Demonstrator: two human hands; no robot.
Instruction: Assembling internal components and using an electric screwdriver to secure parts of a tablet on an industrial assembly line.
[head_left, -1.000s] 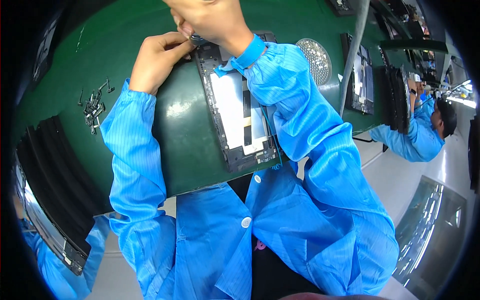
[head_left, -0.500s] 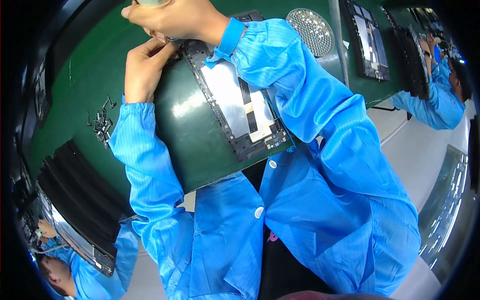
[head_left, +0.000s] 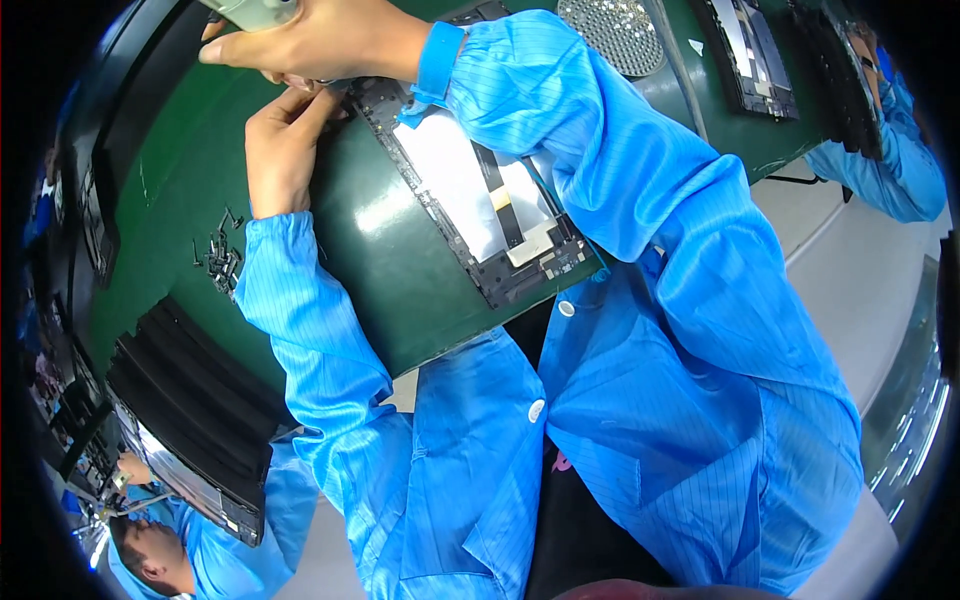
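My right hand is closed round a thick pale-green handled tool. The frame's top edge cuts the tool off, and its working end is hidden. Below it, my left hand has its thumb and fingers pinched together at the far left corner of an opened tablet. What lies between those fingertips is hidden. The tablet lies slanted on the green table, its inside facing up, with silver plates, a black ribbon cable and small boards along its edges. A blue wrist strap circles my right wrist.
Several small black parts lie heaped left of my left forearm on the green table. A round dimpled metal dish, a grey rod or cable and another opened tablet are at right. Black ridged trays and people sit either side.
The whole view has shifted slightly, so the table and tablet sit differently in it. Both hands stay at the tablet's far left corner; more of the pale-green tool shows now.
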